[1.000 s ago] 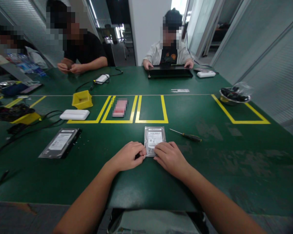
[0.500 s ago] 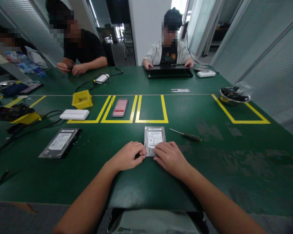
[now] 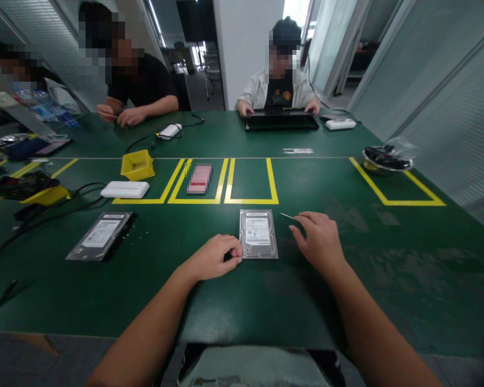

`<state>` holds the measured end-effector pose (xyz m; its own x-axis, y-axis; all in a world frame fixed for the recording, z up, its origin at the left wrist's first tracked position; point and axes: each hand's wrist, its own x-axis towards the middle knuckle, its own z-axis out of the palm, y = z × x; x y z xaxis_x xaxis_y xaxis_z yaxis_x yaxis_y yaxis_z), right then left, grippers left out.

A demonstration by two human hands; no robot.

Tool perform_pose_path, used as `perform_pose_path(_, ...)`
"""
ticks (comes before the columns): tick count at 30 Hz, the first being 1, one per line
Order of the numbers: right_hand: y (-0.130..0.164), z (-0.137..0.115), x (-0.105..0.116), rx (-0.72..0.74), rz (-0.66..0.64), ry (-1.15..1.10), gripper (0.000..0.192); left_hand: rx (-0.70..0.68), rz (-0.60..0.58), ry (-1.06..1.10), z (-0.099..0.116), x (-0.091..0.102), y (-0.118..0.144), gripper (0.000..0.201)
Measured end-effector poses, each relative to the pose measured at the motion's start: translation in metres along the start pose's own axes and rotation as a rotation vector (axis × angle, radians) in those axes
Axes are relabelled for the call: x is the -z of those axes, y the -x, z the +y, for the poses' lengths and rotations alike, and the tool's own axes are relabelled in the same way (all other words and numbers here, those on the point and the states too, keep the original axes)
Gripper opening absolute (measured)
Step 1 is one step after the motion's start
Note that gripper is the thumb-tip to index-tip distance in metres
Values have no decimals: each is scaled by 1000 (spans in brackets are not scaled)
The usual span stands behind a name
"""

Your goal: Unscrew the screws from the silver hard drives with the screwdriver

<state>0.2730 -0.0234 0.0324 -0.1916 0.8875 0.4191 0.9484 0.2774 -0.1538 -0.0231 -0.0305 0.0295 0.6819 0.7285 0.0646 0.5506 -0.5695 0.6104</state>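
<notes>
Lying flat, the silver hard drive (image 3: pixel 258 235) is resting on the tabletop (image 3: pixel 246 309), which is leaving room between the drive and its near edge. The left hand (image 3: pixel 216 257) is curling at the drive's lower left corner; whether it is pinching anything, I cannot tell. Right of the drive, the right hand (image 3: pixel 321 241) is covering all but the shaft of 1 screwdriver (image 3: pixel 287 215), its thumb standing apart, its grip staying hidden. Left of the drive, 1 second hard drive (image 3: pixel 100 236) is lying, making 2.
</notes>
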Motion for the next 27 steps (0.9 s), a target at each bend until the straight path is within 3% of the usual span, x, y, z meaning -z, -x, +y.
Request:
perform_pose_path(7, -3, 31, 7, -278, -306, 284, 33, -10, 4, 5, -3, -1, 0, 4)
perform_pose_path(16, 0, 41, 0, -309, -365, 256, 20, -14, 8, 10, -3, 0, 1, 4)
perform_pose_path(22, -3, 47, 10, -260, -263, 113, 21, -11, 15, 0, -3, -1, 2, 3)
perform_pose_path(27, -13, 37, 33, -271, 140, -419, 30, -10, 13, 3, -3, -1, 2, 5)
